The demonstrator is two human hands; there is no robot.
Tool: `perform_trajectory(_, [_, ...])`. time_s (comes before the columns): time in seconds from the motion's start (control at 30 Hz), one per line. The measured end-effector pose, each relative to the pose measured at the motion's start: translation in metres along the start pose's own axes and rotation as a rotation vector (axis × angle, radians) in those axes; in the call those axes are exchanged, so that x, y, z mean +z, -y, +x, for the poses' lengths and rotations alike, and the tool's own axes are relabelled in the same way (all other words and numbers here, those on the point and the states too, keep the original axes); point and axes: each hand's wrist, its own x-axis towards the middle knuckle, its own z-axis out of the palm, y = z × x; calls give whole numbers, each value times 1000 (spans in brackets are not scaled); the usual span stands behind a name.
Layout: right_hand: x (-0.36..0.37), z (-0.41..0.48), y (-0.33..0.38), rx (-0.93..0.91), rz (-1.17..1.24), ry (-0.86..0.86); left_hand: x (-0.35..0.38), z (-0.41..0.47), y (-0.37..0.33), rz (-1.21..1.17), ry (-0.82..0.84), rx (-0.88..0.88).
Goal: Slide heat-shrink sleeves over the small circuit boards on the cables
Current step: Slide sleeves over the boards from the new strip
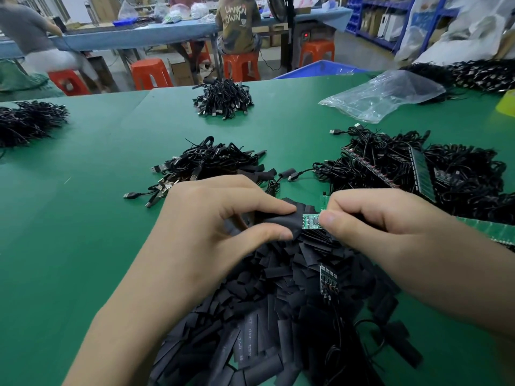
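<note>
My left hand pinches a black heat-shrink sleeve between thumb and forefinger. My right hand pinches a small green circuit board whose left end sits at the sleeve's mouth. Both hands hover over a heap of loose black sleeves on the green table. Another small board on a cable lies on the heap below my right hand.
Piles of black USB cables lie ahead, further back, at the left and at the right with green board strips. A clear plastic bag lies at back right. People sit at a far bench.
</note>
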Motion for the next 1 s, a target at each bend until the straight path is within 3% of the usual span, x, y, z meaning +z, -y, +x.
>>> perform_trajectory(0.3, [1, 1, -6, 61, 69, 52, 0, 0, -2, 23, 47, 27])
perform_trajectory(0.57, [2, 2, -2, 55, 80, 46, 0, -2, 2, -155, 77, -134])
perform_trajectory(0.77, [2, 2, -3, 110, 221, 76, 4, -2, -2, -192, -16, -114])
perform_trajectory(1.0, [0, 3, -7, 26, 69, 51, 10, -1, -3, 8, -69, -32])
